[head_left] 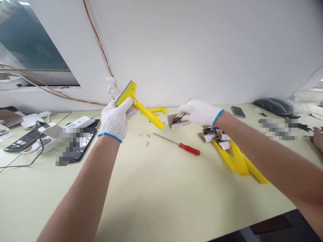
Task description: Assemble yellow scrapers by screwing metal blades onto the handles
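My left hand (115,118), in a white knit glove, is closed round a yellow scraper (141,107) just below its head, holding it up above the table with the metal blade edge pointing up and left. My right hand (199,112), also gloved, pinches a small cardboard blade sleeve (175,121) a little above the table, close to the tip of the scraper's handle. A red-handled screwdriver (181,145) lies on the table between my hands. A few small screws (147,139) lie near it.
Several yellow scrapers (239,161) with cardboard sleeves lie at the right. Another yellow handle (157,110) rests by the wall. A power strip (78,121), phones and cables crowd the left. A phone (238,111) lies far right, where another person's hand (318,137) shows.
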{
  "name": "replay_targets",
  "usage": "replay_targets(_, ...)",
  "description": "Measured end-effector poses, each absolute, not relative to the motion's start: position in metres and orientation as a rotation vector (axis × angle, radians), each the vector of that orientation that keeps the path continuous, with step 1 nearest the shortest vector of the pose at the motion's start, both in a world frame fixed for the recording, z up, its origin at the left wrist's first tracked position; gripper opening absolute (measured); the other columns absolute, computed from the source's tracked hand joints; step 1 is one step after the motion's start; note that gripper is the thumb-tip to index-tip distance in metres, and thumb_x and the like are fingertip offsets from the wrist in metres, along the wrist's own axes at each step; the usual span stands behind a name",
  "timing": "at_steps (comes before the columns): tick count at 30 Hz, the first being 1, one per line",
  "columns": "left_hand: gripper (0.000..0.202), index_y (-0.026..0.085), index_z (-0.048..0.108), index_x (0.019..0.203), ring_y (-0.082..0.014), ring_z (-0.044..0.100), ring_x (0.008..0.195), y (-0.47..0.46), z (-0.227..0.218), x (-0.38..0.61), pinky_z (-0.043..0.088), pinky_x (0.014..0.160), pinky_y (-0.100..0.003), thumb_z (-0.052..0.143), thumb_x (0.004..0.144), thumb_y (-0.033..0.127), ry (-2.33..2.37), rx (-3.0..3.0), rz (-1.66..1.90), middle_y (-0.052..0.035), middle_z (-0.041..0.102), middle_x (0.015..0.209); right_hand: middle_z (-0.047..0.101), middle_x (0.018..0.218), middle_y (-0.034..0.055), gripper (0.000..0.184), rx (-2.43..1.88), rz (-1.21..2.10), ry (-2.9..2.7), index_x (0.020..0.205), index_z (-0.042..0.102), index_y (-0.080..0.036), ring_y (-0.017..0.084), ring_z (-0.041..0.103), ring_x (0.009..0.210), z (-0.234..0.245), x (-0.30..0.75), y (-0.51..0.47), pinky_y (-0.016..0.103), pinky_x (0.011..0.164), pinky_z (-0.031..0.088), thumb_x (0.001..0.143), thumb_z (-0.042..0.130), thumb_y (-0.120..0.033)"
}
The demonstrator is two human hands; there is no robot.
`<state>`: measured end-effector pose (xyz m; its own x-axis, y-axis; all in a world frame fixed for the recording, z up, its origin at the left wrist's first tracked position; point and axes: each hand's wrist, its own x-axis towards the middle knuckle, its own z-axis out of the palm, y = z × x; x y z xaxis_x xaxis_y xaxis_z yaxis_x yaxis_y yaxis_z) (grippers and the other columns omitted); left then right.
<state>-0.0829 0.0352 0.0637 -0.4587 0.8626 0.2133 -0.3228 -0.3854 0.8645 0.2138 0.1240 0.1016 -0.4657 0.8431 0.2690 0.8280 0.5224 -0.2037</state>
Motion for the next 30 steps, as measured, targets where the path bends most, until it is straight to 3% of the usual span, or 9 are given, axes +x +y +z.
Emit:
replay_targets(3,0.033,0.017,0.065,0.100,-0.0223,0.074,0.107,0.035,0.060,-0.075,0.061,0.102,-0.040,0.084,0.073,0.020,1.028,0.861,1.940,-0.0076,0.075,0.109,0.063,0.070,0.0063,0.085,-1.203,0.065,-2.633,0.050,0.060,-0.011,-0.003,0.066,0.088,0.083,0.180,0.092,0.011,0.066,0.038,0.098,0.006,-0.055)
replay_targets(7,0.036,0.015,0.065,0.101,-0.0212,0.076,0.101,0.034,0.054,-0.067,0.062,0.101,-0.042,0.085,0.072,0.021,1.084,0.865,1.881,-0.0090,0.074,0.110,0.061,0.068,0.0037,0.072,-0.959,-0.109,-2.697,0.079,0.077,-0.017,0.002,0.067,0.090,0.070,0.162,0.068,0.008,0.084,0.049,0.099,0.028,-0.066)
replay_targets(13,0.038,0.013,0.065,0.104,-0.0217,0.076,0.101,0.037,0.045,-0.067,0.061,0.101,-0.041,0.085,0.072,0.020,1.110,0.868,1.739,-0.0111,0.074,0.114,0.066,0.078,0.0038,0.074,-0.868,-0.156,-2.674,0.093,0.079,-0.020,0.004,0.066,0.095,0.078,0.156,0.061,0.011,0.090,0.049,0.095,0.028,-0.074)
replay_targets(20,0.031,0.013,0.067,0.102,-0.0254,0.076,0.103,0.045,0.032,-0.077,0.063,0.097,-0.042,0.082,0.074,0.018,1.101,0.828,1.638,-0.0128,0.076,0.105,0.066,0.081,0.0097,0.088,-1.046,-0.076,-2.535,0.078,0.076,-0.016,0.008,0.065,0.108,0.078,0.133,0.048,0.019,0.081,0.047,0.101,0.004,-0.062)
replay_targets(24,0.033,0.013,0.067,0.105,-0.0248,0.076,0.100,0.043,0.035,-0.079,0.063,0.095,-0.040,0.080,0.074,0.016,1.129,0.856,1.510,-0.0130,0.075,0.105,0.068,0.092,0.0069,0.076,-1.087,-0.048,-2.559,0.086,0.078,-0.019,0.005,0.062,0.117,0.088,0.135,0.031,0.018,0.093,0.047,0.107,0.012,-0.051)
replay_targets(28,0.047,0.015,0.066,0.115,-0.0239,0.076,0.096,0.033,0.046,-0.076,0.062,0.095,-0.042,0.083,0.070,0.014,1.163,0.932,1.401,-0.0133,0.075,0.109,0.068,0.101,0.0050,0.064,-1.093,-0.043,-2.610,0.098,0.076,-0.019,0.006,0.058,0.122,0.102,0.142,0.016,0.025,0.104,0.046,0.110,0.018,-0.041)
replay_targets(30,0.045,0.014,0.069,0.112,-0.0247,0.076,0.093,0.027,0.050,-0.072,0.063,0.093,-0.043,0.083,0.070,0.015,1.143,0.979,1.367,-0.0139,0.075,0.107,0.068,0.104,0.0055,0.058,-1.122,-0.071,-2.607,0.097,0.075,-0.020,0.008,0.058,0.120,0.107,0.142,0.013,0.028,0.106,0.045,0.110,0.020,-0.036)
